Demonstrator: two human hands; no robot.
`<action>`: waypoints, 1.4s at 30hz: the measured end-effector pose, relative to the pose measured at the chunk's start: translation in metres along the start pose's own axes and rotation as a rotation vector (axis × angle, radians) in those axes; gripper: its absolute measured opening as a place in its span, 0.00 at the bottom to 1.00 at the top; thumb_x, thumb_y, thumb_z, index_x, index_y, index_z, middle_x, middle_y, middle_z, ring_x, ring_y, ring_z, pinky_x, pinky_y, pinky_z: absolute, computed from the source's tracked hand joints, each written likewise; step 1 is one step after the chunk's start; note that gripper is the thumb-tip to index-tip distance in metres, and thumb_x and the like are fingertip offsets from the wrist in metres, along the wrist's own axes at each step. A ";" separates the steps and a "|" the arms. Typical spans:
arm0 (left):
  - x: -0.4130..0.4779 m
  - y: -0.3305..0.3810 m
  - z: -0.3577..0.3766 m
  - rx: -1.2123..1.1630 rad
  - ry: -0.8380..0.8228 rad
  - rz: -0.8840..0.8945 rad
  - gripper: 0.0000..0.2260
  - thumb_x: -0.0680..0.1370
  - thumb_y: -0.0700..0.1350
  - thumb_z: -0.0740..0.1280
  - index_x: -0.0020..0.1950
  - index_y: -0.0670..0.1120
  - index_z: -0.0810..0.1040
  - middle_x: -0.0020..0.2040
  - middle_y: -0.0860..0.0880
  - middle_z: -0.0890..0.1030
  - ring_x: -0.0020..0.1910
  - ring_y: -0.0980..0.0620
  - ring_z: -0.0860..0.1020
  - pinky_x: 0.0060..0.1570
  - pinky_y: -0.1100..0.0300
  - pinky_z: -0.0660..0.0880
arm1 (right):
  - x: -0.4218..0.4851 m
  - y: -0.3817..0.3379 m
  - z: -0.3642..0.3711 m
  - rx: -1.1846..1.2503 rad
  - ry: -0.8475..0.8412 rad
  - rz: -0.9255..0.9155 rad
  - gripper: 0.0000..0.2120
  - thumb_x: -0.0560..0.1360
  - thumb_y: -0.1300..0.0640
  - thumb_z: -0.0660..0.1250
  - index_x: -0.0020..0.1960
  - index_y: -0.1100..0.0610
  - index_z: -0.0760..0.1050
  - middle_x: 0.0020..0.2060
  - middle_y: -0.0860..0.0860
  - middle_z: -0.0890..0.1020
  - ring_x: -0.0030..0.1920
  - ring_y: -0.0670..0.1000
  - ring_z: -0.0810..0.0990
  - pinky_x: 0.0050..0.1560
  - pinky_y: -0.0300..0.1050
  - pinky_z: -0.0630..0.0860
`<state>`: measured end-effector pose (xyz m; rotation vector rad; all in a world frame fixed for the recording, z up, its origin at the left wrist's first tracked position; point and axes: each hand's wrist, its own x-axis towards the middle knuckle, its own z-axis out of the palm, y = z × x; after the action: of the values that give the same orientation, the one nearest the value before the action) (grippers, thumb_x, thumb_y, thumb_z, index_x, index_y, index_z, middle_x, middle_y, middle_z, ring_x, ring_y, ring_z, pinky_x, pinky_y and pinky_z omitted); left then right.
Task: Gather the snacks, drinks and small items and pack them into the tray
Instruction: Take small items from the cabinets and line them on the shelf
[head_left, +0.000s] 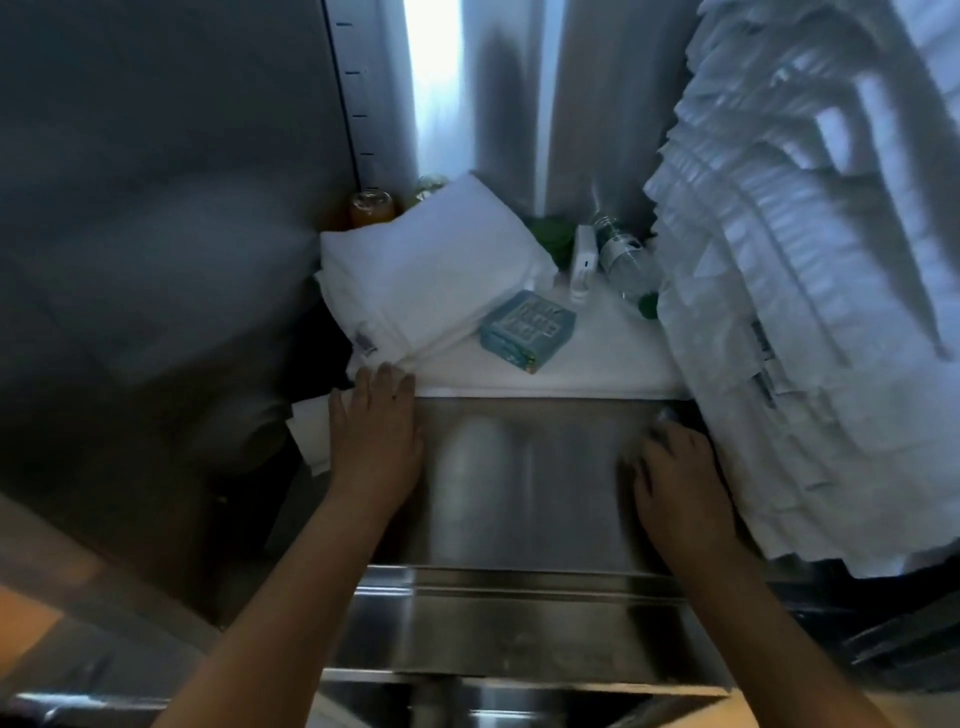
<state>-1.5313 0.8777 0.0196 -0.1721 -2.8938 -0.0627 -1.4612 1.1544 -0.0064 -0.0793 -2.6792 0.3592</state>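
A steel tray lies in front of me with its bare bottom showing. My left hand rests flat on its left edge, fingers straight, touching a folded white towel. My right hand lies on the tray's right side with fingers bent downward; I cannot tell whether it holds anything. Behind the tray, a light blue snack box sits on white cloth. Further back lie a clear water bottle, a small white device, an orange drink bottle and something green.
A tall stack of folded white linens crowds the right side, overhanging the tray. Grey metal walls close in on the left and behind. Steel ledges run below the tray. The picture is blurred.
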 end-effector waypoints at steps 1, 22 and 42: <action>0.001 0.000 0.002 0.022 -0.006 -0.009 0.27 0.79 0.48 0.58 0.76 0.46 0.54 0.77 0.46 0.54 0.75 0.45 0.52 0.71 0.43 0.49 | 0.002 0.000 0.001 0.038 -0.009 -0.015 0.09 0.66 0.73 0.71 0.46 0.68 0.79 0.53 0.67 0.78 0.54 0.69 0.76 0.53 0.57 0.75; -0.003 -0.014 0.001 0.154 -0.040 -0.043 0.32 0.74 0.40 0.60 0.76 0.47 0.51 0.68 0.45 0.64 0.64 0.44 0.64 0.66 0.51 0.59 | 0.011 -0.039 0.022 0.269 -0.165 -0.082 0.12 0.75 0.60 0.67 0.57 0.60 0.74 0.50 0.54 0.77 0.47 0.52 0.74 0.41 0.36 0.60; -0.124 0.067 -0.055 -0.058 0.361 0.121 0.36 0.62 0.33 0.76 0.69 0.41 0.70 0.58 0.42 0.76 0.56 0.44 0.73 0.55 0.52 0.73 | -0.057 -0.044 -0.048 0.579 -0.021 -0.250 0.18 0.76 0.59 0.66 0.65 0.56 0.72 0.60 0.52 0.76 0.59 0.48 0.74 0.60 0.38 0.70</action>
<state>-1.3908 0.9272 0.0452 -0.3113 -2.5183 -0.1412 -1.3892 1.1175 0.0239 0.4280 -2.4563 1.0290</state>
